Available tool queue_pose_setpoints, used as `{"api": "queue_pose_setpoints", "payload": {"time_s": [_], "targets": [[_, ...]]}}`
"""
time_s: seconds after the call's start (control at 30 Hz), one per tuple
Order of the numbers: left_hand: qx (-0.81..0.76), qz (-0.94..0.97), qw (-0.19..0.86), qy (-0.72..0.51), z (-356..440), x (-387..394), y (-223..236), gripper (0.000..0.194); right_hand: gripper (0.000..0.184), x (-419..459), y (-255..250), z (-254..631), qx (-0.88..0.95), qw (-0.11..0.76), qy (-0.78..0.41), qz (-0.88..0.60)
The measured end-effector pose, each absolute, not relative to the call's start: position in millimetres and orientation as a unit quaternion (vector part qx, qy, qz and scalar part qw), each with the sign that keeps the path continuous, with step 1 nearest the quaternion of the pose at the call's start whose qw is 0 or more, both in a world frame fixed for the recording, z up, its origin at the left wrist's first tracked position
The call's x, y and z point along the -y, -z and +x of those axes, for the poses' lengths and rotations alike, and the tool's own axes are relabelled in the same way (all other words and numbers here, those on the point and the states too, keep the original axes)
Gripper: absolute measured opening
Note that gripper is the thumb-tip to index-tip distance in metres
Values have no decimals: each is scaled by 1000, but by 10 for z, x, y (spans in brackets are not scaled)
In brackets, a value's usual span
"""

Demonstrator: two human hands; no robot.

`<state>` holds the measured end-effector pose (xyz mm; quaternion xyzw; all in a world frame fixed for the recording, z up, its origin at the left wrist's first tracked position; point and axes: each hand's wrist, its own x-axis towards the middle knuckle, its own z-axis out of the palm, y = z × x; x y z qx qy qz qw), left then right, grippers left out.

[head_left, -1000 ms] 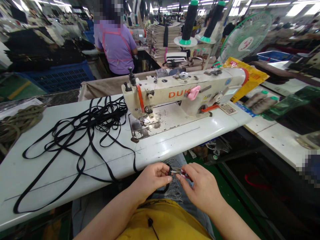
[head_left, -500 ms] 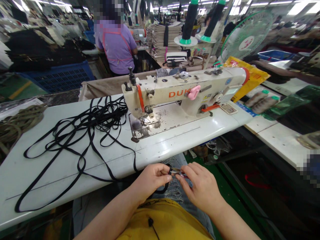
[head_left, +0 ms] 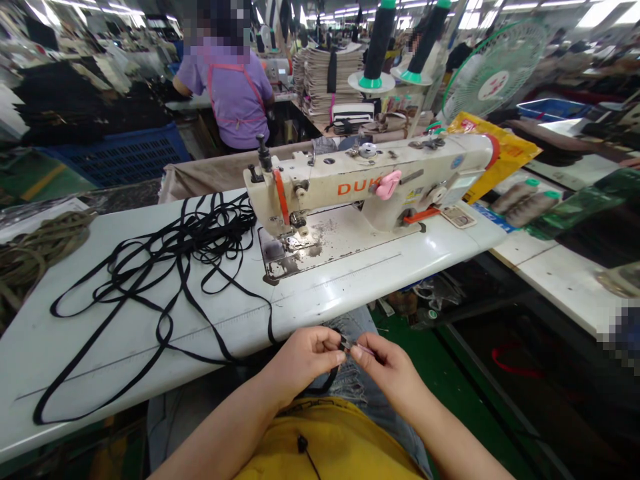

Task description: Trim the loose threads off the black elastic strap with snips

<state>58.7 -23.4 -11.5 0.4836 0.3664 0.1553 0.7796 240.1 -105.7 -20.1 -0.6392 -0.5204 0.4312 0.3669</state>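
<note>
My left hand (head_left: pixel 315 353) is closed, pinching the end of a black strap (head_left: pixel 327 381) above my lap. In my right hand (head_left: pixel 383 360) is a pair of thread snips (head_left: pixel 350 343), gripped between thumb and fingers. The metal blades point left and meet the strap at my left fingertips; whether they cut into it I cannot tell. A loose tangle of black strap (head_left: pixel 200 233) lies on the white sewing table (head_left: pixel 320 293), with loops hanging over its front edge. Behind my hands stands a sewing machine (head_left: pixel 370 180) with a pink piece on its arm.
Olive straps (head_left: pixel 40 250) lie heaped at the far left. Two black thread cones (head_left: pixel 380 47) stand behind the machine, near a green fan (head_left: pixel 495 80). A person in a purple top (head_left: pixel 230 100) works beyond the table. A blue crate (head_left: pixel 115 157) is at the left back.
My right hand's fingers have closed more tightly around the snips, and the hand has turned and shifted slightly left. My left hand stays nearly in place with the strap.
</note>
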Motion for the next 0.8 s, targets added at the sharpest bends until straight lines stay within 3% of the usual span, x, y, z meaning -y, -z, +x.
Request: {"api": "queue_pose_setpoints", "payload": {"time_s": [0.07, 0.13, 0.3, 0.4, 0.63, 0.8], "targets": [[-361, 483, 782, -156, 591, 241, 147, 28, 39, 1063, 167, 2402, 567, 342, -352, -662], [-361, 481, 782, -162, 598, 244, 165, 26, 40, 1055, 153, 2398, 567, 341, -352, -662], [-362, 479, 782, -167, 604, 226, 138, 27, 53, 1051, 213, 2335, 368, 416, -587, -589], [-370, 483, 777, -162, 595, 219, 136, 28, 53, 1076, 234, 2297, 294, 426, -645, -562], [-359, 491, 778, -157, 598, 248, 216, 26, 42, 1050, 142, 2330, 520, 374, -381, -667], [-372, 486, 776, -151, 593, 253, 213, 32, 47, 988, 129, 2417, 391, 458, -485, -634]]}}
